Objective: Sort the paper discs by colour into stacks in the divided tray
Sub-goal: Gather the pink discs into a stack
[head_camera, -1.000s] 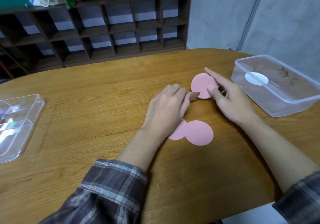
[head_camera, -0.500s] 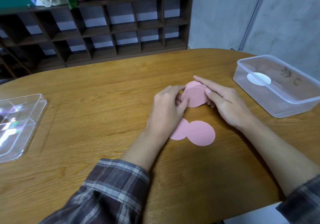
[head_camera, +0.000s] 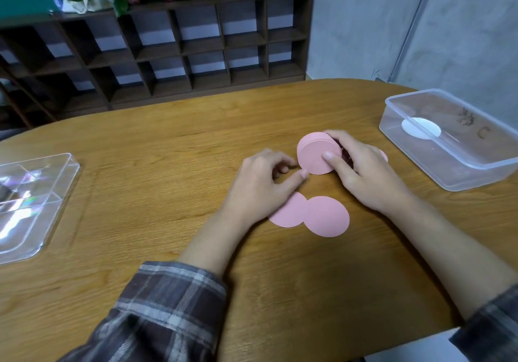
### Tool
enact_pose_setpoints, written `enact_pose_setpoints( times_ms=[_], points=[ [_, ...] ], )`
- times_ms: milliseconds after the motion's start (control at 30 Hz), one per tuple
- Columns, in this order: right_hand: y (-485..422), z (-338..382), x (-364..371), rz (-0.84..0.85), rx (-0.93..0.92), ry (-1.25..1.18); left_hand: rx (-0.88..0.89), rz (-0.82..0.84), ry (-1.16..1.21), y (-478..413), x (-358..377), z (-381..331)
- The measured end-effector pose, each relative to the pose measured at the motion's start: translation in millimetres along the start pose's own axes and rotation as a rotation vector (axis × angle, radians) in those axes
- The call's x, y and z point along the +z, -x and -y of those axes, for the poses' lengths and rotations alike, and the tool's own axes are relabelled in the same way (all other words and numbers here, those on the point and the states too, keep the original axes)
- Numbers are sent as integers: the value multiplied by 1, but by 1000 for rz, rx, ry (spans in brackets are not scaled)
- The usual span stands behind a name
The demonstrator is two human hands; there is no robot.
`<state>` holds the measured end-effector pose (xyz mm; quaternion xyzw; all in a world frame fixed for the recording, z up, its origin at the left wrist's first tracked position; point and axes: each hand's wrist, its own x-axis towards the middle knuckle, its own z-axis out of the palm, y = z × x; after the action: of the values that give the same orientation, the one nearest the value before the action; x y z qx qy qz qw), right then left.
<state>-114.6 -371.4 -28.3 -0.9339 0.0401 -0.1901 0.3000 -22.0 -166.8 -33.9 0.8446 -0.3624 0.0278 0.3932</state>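
Between gripping right fingers, tilted pink disc stack; left fingers loosely curled alongside

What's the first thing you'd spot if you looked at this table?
The thick stack of pink discs, tilted up near the middle of the table, gripped by the right hand with the left hand close beside it. Next, two loose pink discs lying flat just in front of the hands, and a white disc alone in the clear tub on the right.
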Motion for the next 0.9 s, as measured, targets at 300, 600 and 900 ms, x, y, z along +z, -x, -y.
enact_pose_setpoints(
  times_ms=[300, 600, 900],
  points=[
    [1, 2, -1, -27, -11, 7, 89, 275, -38, 21, -26, 14],
    [2, 9, 2, -47, -11, -24, 32, 26, 155, 16, -20, 9],
    [0, 6, 10, 26, -11, -170, -16, -133, 391, 11, -8, 4]
  ],
)
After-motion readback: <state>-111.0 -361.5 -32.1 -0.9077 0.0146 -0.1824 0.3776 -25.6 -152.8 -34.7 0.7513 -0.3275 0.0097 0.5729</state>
